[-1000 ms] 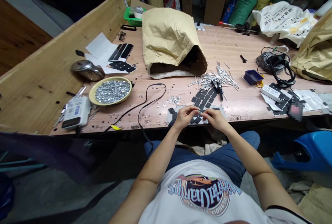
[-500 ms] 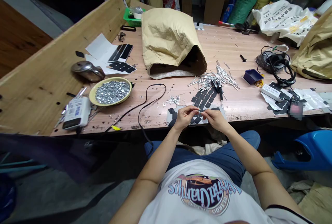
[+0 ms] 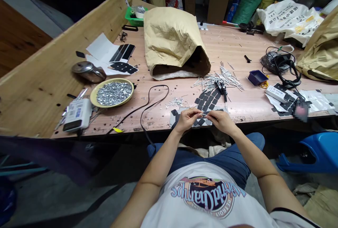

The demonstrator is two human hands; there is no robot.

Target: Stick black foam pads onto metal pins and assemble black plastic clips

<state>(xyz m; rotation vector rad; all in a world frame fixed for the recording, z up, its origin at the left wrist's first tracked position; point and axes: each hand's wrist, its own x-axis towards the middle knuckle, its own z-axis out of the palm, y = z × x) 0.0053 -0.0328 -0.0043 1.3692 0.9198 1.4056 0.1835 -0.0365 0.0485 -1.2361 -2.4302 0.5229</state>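
Note:
My left hand [image 3: 187,119] and my right hand [image 3: 221,120] meet at the near edge of the wooden table [image 3: 237,48], fingertips pinched together on a thin metal pin [image 3: 204,115]. Beneath them lies a sheet of black adhesive squares [image 3: 208,101]. A heap of metal pins [image 3: 218,78] lies just beyond, with small black pliers [image 3: 223,90] on top of it. A scatter of tiny silver pieces [image 3: 176,102] sits to the left of the sheet.
A yellow dish of silver bits [image 3: 113,92], a white box [image 3: 78,114] and a black cable [image 3: 148,104] lie left. A brown paper sack [image 3: 173,41] lies behind, open toward me. A blue tray [image 3: 256,78], headphones [image 3: 283,64] and bags lie right. A blue stool [image 3: 314,152] stands beside my right leg.
Both hands stay pinched together at the table edge; the fingers shifted only slightly. Nothing else moved.

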